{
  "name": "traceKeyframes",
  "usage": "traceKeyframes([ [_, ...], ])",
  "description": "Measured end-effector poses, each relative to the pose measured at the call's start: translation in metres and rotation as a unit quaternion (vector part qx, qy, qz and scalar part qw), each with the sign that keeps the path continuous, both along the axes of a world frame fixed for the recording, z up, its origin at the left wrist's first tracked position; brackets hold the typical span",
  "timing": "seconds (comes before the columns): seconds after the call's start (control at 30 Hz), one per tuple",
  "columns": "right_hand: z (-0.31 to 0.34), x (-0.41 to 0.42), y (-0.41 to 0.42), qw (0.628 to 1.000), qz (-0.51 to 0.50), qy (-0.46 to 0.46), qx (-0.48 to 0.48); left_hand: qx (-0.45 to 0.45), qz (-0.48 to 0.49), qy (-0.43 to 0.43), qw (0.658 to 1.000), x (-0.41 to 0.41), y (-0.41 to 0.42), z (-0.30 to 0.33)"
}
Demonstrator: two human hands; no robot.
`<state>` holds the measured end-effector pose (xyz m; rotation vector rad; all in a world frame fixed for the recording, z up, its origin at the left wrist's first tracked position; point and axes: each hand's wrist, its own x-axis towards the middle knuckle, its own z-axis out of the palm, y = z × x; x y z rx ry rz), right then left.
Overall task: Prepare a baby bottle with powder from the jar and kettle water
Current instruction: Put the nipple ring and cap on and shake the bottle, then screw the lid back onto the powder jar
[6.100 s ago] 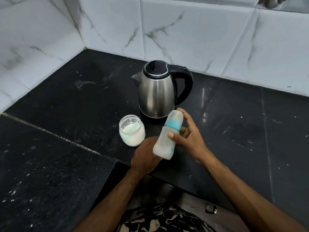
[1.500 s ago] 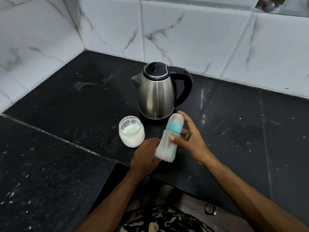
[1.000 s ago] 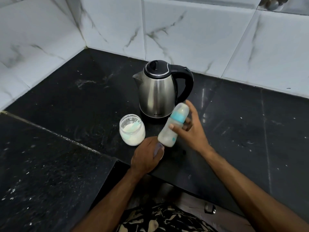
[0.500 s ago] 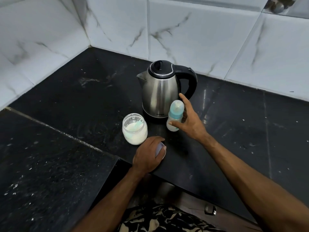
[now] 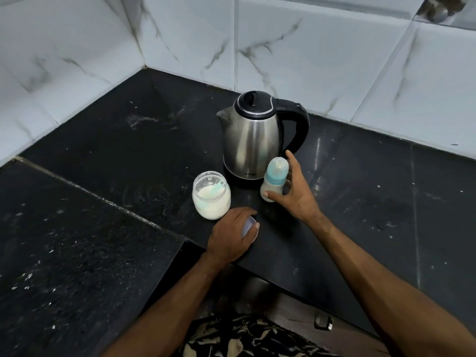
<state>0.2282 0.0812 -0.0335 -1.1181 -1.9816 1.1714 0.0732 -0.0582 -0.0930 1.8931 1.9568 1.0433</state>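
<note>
Head view: I watch the baby bottle stand upright on the black tabletop, just in front of the kettle and touching nothing else but the right hand. A second ago it was tilted in mid-air between both hands; now it has been set down, teat on and blue collar in place, with pale liquid inside. The right hand's fingers and thumb curve around the bottle, grasping it lightly. The left hand has come away from the bottle and rests near the tabletop's edge, its fingers curled over a small pale round thing, probably a cap or a lid, though I cannot tell which. The open jar of powder stands just to the left, a light scoop leaning inside it. The kettle's lid is down. I judge the mixing done and the shaking over: the bottle looks prepared, with only the release and perhaps the capping left.
</note>
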Motion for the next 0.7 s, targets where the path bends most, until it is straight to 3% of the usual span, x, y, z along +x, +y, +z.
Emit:
traceKeyframes([
  [0.27,-0.020,0.022,-0.049,0.989,-0.134,0.049,-0.025,-0.048,0.040,-0.081,0.995,0.004,-0.004,0.011],
  [0.53,-0.032,0.020,-0.089,0.996,-0.081,0.022,-0.028,-0.077,-0.006,0.016,0.997,-0.006,-0.028,0.000],
  [0.63,-0.029,0.016,-0.096,0.998,-0.055,0.011,-0.019,-0.075,0.002,-0.046,0.996,-0.004,-0.029,0.004],
  [0.7,-0.022,0.015,-0.100,0.999,-0.035,0.018,-0.022,-0.092,0.037,-0.171,0.980,0.000,-0.030,0.016],
])
